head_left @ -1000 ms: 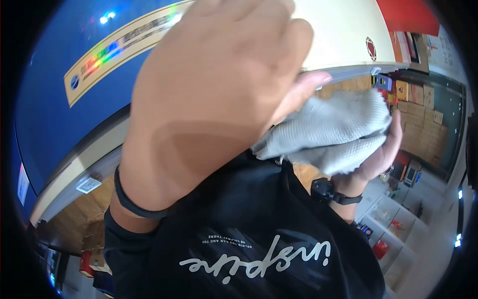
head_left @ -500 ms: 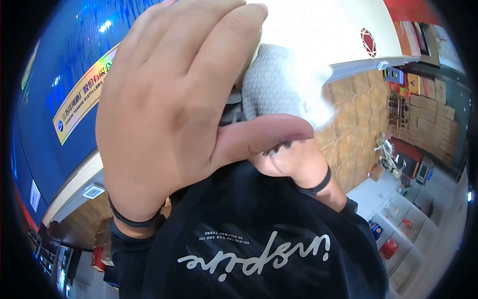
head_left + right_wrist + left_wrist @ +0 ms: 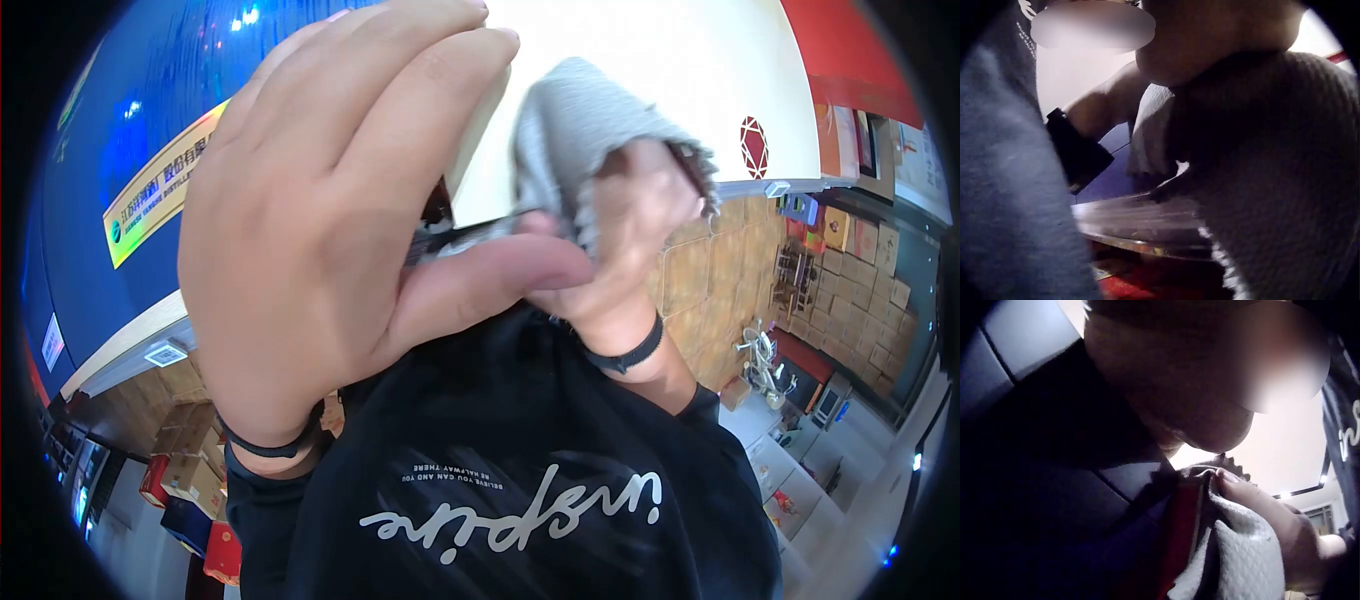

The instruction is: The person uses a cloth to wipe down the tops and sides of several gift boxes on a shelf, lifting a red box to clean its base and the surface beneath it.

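A light grey textured cloth (image 3: 570, 115) hangs in folds over the fingers of my right hand (image 3: 640, 225), which grips it. In the left wrist view, that hand's thumb pinches the cloth (image 3: 1244, 553) at a fold, beside a strip of red (image 3: 1180, 534). My left hand (image 3: 300, 230) fills much of the head view, fingers long and slightly bent, thumb pointing towards the right hand. Its palm side is hidden there, and I cannot tell whether it holds anything. Close under it shows a shiny dark patch (image 3: 435, 215). The right wrist view has cloth (image 3: 1151, 128) between the hands.
A glossy blue surface (image 3: 80, 180) with a gold label (image 3: 160, 190) stands at left. Beyond the hands is a cream-white panel (image 3: 670, 60) with a red diamond mark. Behind lie a tiled floor (image 3: 710, 245), stacked cartons (image 3: 850, 300) and a white bicycle (image 3: 765, 360).
The cloth, earlier bunched between both hands, now drapes over the right hand, which has come nearer the left one. The left hand's fingers have straightened from a curl, with the thumb stretched out.
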Demonstrator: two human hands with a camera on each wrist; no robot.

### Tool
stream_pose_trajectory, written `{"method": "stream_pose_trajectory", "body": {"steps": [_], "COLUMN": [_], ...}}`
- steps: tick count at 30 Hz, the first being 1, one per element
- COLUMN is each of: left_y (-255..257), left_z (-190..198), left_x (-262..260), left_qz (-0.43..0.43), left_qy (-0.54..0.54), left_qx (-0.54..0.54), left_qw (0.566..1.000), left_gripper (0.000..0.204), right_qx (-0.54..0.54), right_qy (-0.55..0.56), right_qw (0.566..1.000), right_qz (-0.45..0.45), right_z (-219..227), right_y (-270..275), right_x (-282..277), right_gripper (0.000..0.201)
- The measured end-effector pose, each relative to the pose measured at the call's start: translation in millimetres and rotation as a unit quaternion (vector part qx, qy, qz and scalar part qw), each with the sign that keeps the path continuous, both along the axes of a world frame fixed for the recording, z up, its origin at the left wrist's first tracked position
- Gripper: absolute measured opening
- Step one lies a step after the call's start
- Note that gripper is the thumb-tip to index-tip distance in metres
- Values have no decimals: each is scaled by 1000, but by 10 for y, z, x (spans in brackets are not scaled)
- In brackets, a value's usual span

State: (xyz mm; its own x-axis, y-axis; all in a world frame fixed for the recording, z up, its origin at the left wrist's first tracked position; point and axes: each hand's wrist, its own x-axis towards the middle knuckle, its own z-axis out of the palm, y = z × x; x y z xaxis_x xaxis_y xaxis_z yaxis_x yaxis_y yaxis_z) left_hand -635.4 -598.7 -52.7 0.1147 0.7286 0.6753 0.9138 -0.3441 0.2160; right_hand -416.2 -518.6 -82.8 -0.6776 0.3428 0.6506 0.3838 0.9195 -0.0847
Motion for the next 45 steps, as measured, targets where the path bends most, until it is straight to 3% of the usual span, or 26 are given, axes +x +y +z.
{"method": "stream_pose_trajectory", "body": {"steps": [5, 8, 11, 12, 16, 19, 20, 23, 26, 28, 33, 37, 42, 45], "left_y": [-90, -78, -112, -129, -136, -146, -146, -54, -70, -114, -47, -20, -25, -50], "left_z": [259, 249, 291, 298, 310, 320, 320, 386, 374, 333, 244, 230, 232, 226], "left_x": [-29, -18, 53, 71, 77, 119, 101, 160, 154, 99, -11, 12, 81, 88], "left_qz": [21, 28, 59, 72, 90, 105, 103, 102, 101, 95, 47, 33, 26, 22], "left_qy": [82, 85, 88, 97, 109, 110, 102, 118, 149, 161, 177, 156, 137, 122], "left_qx": [-117, -134, -174, -186, -201, -207, -206, -218, -234, -226, -183, -161, -146, -137], "left_qw": [990, 987, 979, 975, 969, 967, 968, 963, 956, 956, 966, 974, 979, 983], "left_gripper": [90, 89, 92, 93, 94, 94, 93, 92, 93, 95, 100, 97, 93, 92], "right_qx": [73, 87, 18, 16, -26, -63, -77, -44, 23, 22, 32, 6, 3, -67], "right_qy": [76, 91, 169, 145, 123, 184, 127, 179, 129, 132, 254, 228, 92, 11], "right_qw": [993, 987, 974, 977, 984, 976, 983, 981, 990, 989, 962, 968, 994, 997], "right_qz": [-48, -97, -150, -154, -129, -97, -110, -58, -60, -59, -99, -107, -66, -39], "right_z": [-141, -145, -178, -134, 53, 44, 163, 14, -2, -37, -171, -81, 83, 186], "right_y": [577, 957, 1338, 1490, 1833, 1983, 1899, 2019, 1820, 1588, 1182, 765, 408, 232], "right_x": [323, 688, 1013, 1236, 1598, 1731, 1676, 1759, 1451, 1150, 530, 209, 37, 3], "right_gripper": [48, 51, 52, 50, 42, 42, 37, 32, 38, 58, 58, 57, 57, 52]}}
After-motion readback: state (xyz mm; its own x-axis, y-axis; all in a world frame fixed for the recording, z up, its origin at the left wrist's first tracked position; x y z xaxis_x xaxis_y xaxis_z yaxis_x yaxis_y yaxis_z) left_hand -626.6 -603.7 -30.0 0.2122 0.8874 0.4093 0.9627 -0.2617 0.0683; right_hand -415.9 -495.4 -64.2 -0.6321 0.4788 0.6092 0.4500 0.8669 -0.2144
